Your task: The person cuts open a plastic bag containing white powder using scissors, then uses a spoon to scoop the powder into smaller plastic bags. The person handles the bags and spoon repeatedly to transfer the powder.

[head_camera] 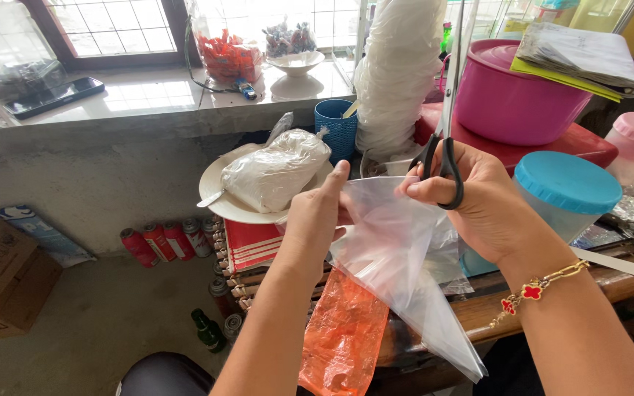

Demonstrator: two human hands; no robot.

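Head view: at the centre of the frame the left hand [317,213] pinches the upper edge of a clear, cone-shaped plastic bag [405,271], whose long axis slants down to the lower right, tip pointing that way, while the right hand [478,198] grips a pair of black-handled steel scissors [445,125] with blades pointing straight up. Just below the bag hangs a crinkled orange plastic bag [343,337] against the wooden desk [478,308]. Left of centre a knotted clear bag of white powder [273,172] lies on a white plate [218,198], with a flat red-and-white striped package [251,246] beneath and brown cardboard boxes [1,282] at lower left.
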